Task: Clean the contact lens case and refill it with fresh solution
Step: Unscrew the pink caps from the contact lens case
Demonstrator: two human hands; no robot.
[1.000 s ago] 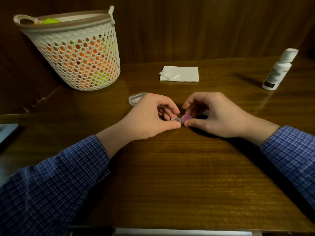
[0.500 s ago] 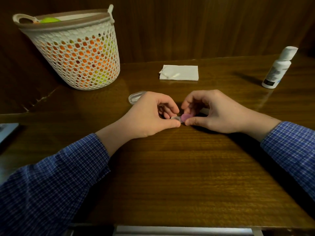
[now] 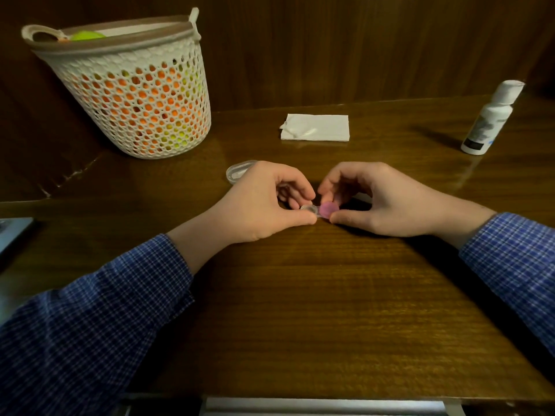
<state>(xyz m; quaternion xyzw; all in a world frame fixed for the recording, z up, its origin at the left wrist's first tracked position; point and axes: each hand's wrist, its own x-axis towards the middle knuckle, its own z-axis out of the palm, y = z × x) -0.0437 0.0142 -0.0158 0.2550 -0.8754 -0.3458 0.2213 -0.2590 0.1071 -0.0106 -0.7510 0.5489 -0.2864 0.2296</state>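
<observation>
A small contact lens case lies on the wooden table between both hands. My left hand pinches its clear left end between thumb and fingers. My right hand pinches the pink cap on the case's right side between thumb and forefinger. A white solution bottle with its cap on stands at the far right, away from both hands.
A folded white tissue lies behind the hands. A clear plastic lid or dish sits just behind my left hand. A white mesh basket with orange and yellow items stands at the back left.
Both hands stay on the case in nearly the same spot. The fingers of my right hand have shifted slightly on the pink cap.
</observation>
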